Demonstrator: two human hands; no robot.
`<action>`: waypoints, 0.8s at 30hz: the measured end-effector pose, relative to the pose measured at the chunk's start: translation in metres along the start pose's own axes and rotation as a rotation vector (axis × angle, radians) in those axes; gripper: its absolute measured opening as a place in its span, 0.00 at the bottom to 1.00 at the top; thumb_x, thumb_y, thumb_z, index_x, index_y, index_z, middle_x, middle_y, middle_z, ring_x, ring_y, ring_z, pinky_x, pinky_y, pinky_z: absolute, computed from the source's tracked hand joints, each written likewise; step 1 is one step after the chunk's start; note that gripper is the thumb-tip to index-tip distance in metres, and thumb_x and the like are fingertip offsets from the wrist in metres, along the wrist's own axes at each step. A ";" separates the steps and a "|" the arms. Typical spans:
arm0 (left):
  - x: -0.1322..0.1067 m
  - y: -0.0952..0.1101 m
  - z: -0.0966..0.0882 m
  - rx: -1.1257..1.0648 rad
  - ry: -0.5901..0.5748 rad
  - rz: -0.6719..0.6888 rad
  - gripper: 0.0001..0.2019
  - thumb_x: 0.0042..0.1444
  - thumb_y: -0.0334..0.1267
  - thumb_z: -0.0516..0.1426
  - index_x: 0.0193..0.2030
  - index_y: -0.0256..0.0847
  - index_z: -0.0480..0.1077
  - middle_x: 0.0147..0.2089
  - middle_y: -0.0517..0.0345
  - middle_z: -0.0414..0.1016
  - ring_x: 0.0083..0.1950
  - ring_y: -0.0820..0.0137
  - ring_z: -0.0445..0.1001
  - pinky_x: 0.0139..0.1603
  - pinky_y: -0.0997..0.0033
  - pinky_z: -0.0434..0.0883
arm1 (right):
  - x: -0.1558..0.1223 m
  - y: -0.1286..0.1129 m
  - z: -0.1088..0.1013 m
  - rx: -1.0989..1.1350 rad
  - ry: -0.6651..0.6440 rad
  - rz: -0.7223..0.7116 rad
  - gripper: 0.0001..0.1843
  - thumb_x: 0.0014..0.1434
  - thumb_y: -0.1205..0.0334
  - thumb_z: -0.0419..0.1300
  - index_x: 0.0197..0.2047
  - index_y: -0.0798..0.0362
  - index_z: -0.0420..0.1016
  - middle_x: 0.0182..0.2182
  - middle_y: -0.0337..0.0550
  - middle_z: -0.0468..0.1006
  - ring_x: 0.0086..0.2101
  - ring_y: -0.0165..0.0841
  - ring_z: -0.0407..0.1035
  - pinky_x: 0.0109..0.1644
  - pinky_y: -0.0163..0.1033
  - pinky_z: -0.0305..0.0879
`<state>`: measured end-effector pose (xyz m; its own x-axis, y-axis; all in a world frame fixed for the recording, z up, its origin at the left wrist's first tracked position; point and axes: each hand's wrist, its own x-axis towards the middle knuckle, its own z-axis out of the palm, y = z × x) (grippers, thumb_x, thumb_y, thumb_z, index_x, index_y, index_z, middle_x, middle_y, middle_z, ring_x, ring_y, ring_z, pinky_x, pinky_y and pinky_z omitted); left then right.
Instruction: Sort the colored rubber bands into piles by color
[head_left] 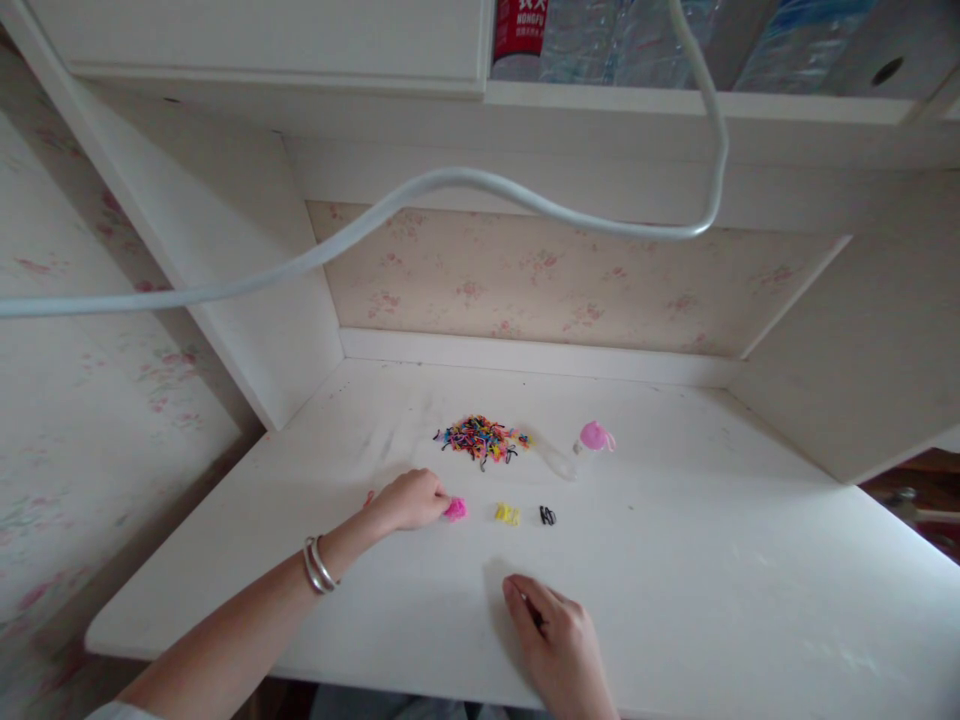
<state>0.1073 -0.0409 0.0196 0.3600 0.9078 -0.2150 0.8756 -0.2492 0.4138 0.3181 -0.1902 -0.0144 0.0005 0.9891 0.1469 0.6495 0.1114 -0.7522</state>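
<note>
A heap of small multicoloured rubber bands (481, 438) lies on the white desk (712, 580). In front of it sit three little sorted clusters: pink bands (455, 509), yellow bands (507, 514) and black bands (547, 516). My left hand (409, 499), with silver bangles on its wrist, is closed in a pinch touching the pink cluster. My right hand (559, 640) rests near the front edge with fingers curled and something thin and dark between them. A clear bottle with a pink cap (577, 450) lies on its side right of the heap.
A white cable (450, 185) hangs across the view above the desk. Shelf walls enclose the desk on the left and right, with floral wallpaper (540, 285) behind. Plastic bottles (570, 40) stand on the upper shelf.
</note>
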 end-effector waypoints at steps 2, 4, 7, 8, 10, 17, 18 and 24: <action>-0.002 0.000 -0.003 -0.001 0.031 0.003 0.18 0.52 0.45 0.52 0.19 0.38 0.73 0.16 0.61 0.66 0.20 0.75 0.60 0.24 0.72 0.48 | 0.000 0.001 0.000 -0.016 0.001 -0.004 0.22 0.64 0.50 0.46 0.35 0.49 0.78 0.26 0.43 0.78 0.26 0.31 0.72 0.32 0.29 0.64; -0.008 -0.002 -0.008 0.004 0.080 -0.004 0.19 0.54 0.45 0.49 0.20 0.38 0.73 0.19 0.59 0.69 0.22 0.74 0.62 0.25 0.72 0.48 | -0.001 0.002 0.000 -0.031 0.005 0.003 0.22 0.64 0.49 0.45 0.35 0.49 0.78 0.25 0.42 0.78 0.25 0.31 0.72 0.32 0.30 0.64; -0.024 -0.008 -0.017 -0.042 0.172 -0.045 0.24 0.59 0.49 0.45 0.25 0.38 0.74 0.23 0.55 0.73 0.26 0.70 0.67 0.27 0.72 0.53 | -0.001 0.001 0.000 -0.029 0.005 0.010 0.22 0.64 0.50 0.46 0.35 0.49 0.78 0.26 0.42 0.79 0.26 0.31 0.72 0.31 0.29 0.64; -0.033 -0.013 -0.019 -0.096 0.210 -0.067 0.25 0.59 0.51 0.44 0.27 0.39 0.75 0.26 0.54 0.75 0.28 0.69 0.69 0.29 0.73 0.56 | -0.001 0.001 0.000 -0.027 0.003 0.011 0.21 0.64 0.50 0.46 0.35 0.49 0.78 0.26 0.42 0.79 0.26 0.31 0.72 0.31 0.29 0.64; -0.052 -0.025 -0.021 -0.251 0.301 -0.136 0.25 0.59 0.54 0.44 0.32 0.40 0.77 0.31 0.54 0.78 0.34 0.66 0.73 0.34 0.73 0.61 | -0.001 0.000 0.000 -0.031 -0.002 0.010 0.21 0.64 0.50 0.46 0.35 0.49 0.78 0.27 0.41 0.79 0.26 0.30 0.72 0.31 0.29 0.63; -0.113 -0.076 0.006 -0.612 0.589 -0.398 0.23 0.55 0.60 0.48 0.28 0.41 0.69 0.21 0.64 0.67 0.25 0.70 0.65 0.27 0.74 0.60 | 0.001 -0.003 0.003 -0.122 -0.032 0.001 0.21 0.64 0.49 0.46 0.35 0.48 0.78 0.27 0.41 0.79 0.26 0.31 0.73 0.31 0.29 0.64; -0.117 -0.080 0.011 -0.634 0.619 -0.412 0.23 0.55 0.60 0.48 0.25 0.41 0.66 0.19 0.65 0.62 0.23 0.72 0.62 0.25 0.75 0.58 | 0.001 -0.004 0.004 -0.131 -0.040 0.005 0.22 0.64 0.49 0.46 0.35 0.47 0.78 0.27 0.41 0.79 0.26 0.31 0.73 0.32 0.29 0.64; -0.119 -0.085 0.027 -0.828 0.735 -0.404 0.23 0.55 0.59 0.50 0.21 0.43 0.51 0.19 0.69 0.49 0.21 0.76 0.51 0.21 0.75 0.53 | 0.010 -0.012 0.003 -0.055 -0.072 0.104 0.25 0.62 0.45 0.46 0.32 0.51 0.78 0.22 0.39 0.76 0.23 0.31 0.69 0.26 0.30 0.61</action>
<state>-0.0015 -0.1371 -0.0138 -0.4044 0.9145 -0.0122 0.3103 0.1498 0.9387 0.3081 -0.1816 -0.0058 0.0166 0.9996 0.0225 0.6892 0.0049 -0.7245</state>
